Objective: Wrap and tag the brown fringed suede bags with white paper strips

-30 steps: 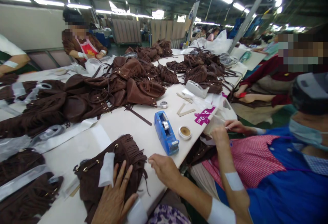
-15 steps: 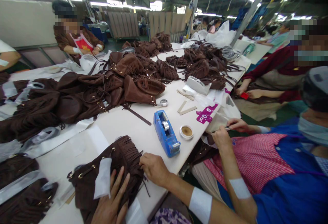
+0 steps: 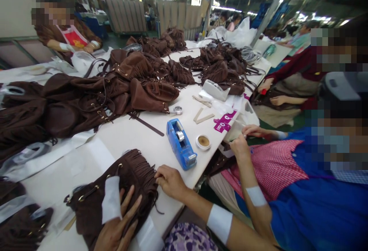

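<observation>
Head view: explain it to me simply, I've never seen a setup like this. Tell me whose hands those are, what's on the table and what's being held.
There is no machine here: a person works bare-handed, and a camera worn on their head looks forward and down. The two nearest hands are theirs. The left hand lies spread on a brown fringed bag. The right hand has its fingertips at the fringe's edge; whether they pinch a strand is hard to tell. On the white table are also a blue tape dispenser, a small round pot and heaped brown bags. The person in blue at right is a co-worker.
</observation>
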`<state>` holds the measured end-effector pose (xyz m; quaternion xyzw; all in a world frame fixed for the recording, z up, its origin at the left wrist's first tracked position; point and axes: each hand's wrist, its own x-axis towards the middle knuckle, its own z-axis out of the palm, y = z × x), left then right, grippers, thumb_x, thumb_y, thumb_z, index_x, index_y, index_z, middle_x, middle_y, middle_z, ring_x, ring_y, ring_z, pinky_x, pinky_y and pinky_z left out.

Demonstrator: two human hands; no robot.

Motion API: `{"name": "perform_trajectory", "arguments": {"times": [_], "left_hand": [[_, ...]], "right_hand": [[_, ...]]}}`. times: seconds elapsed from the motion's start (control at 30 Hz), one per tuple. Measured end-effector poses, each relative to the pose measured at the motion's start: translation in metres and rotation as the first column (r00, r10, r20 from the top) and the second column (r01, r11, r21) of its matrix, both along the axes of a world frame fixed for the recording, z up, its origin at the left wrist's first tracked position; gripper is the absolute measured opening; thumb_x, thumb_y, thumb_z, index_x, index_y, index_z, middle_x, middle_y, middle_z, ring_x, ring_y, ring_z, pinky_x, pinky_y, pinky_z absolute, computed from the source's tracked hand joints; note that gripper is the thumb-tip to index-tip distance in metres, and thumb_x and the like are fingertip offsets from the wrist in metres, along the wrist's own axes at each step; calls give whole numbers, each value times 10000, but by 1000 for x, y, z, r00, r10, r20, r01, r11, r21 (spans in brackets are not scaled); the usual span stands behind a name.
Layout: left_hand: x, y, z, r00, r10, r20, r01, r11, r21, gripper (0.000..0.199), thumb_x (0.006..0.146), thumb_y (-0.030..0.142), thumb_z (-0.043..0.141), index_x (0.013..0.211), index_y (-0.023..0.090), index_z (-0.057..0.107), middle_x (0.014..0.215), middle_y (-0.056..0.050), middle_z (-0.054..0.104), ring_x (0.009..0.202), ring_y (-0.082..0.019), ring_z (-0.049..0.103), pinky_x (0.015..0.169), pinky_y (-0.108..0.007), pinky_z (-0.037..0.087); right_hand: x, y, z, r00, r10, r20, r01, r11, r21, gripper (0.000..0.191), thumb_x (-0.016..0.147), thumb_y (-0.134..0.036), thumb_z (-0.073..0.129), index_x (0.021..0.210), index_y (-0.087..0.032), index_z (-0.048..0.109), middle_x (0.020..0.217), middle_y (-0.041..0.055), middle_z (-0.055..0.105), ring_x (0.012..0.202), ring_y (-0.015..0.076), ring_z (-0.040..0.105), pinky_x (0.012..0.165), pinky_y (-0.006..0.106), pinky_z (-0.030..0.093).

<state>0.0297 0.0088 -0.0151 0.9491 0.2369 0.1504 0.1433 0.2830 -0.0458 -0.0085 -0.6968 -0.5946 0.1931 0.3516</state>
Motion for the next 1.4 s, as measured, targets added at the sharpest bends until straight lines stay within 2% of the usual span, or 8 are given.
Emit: {"name": "perform_trajectory", "arguments": {"times": [0.2,0.33,0.5,0.7,0.93,1.13,1.3,1.4], "left_hand": [[-8,-1,7,997,76,22,-69,971,-231,525,980,346,438,1499,355,358,1623,-5,291,1489,-304,237,1162,-519,320],[-14,5,1,988,151,20,-131,905,-406,506,963,421,476,1459,330,441,1577,6,393,1483,-291,267,1199,-502,247],[-10,6,15,960,280,15,-208,748,-630,569,911,532,529,1412,263,513,1505,-16,500,1483,-294,273,1221,-501,142],[-3,6,34,883,468,40,-249,538,-805,461,809,605,626,1079,243,719,1235,-18,701,1335,-302,508,1211,-483,221],[-11,12,33,804,583,120,-313,586,-747,340,693,609,708,645,273,722,833,0,770,982,-307,714,1083,-476,458],[-11,7,25,830,551,81,-265,519,-813,480,780,604,659,1043,213,750,1119,-25,757,1162,-319,647,1101,-451,438],[-7,1,21,874,462,149,-144,540,-830,510,862,543,616,1282,255,636,1315,19,669,1379,-274,464,1205,-408,284],[-7,-1,18,899,402,172,-111,591,-799,548,908,511,571,1402,280,519,1396,33,608,1445,-249,365,1238,-420,187]], "right_hand": [[-9,-26,16,998,30,59,-28,998,-48,115,1000,-244,511,1043,-241,617,1052,13,685,1031,139,621,923,242,442],[-35,-29,17,994,5,107,12,987,-159,200,952,-370,596,1108,-245,587,1016,12,721,950,179,680,818,275,498],[-62,-19,21,970,-116,214,173,946,-273,348,877,-398,643,1088,-152,518,942,126,707,830,312,697,687,394,522],[-62,-21,17,958,-102,267,169,956,-241,159,939,-312,566,1012,-176,528,898,94,712,794,262,700,663,340,509],[-43,-35,-3,961,50,274,-23,995,-101,198,960,-403,566,1030,-219,541,926,26,702,851,191,675,707,267,469],[-56,-40,7,953,-89,289,103,994,-33,134,920,-289,585,1002,-208,516,924,29,656,854,203,627,753,307,478],[-70,-30,12,924,-193,331,192,981,33,548,840,-401,683,1272,-163,445,1190,135,573,1076,291,533,887,419,473],[-69,-19,8,920,-139,367,144,989,15,313,859,-316,653,1101,-163,526,1059,114,592,965,273,537,813,394,482]]}}
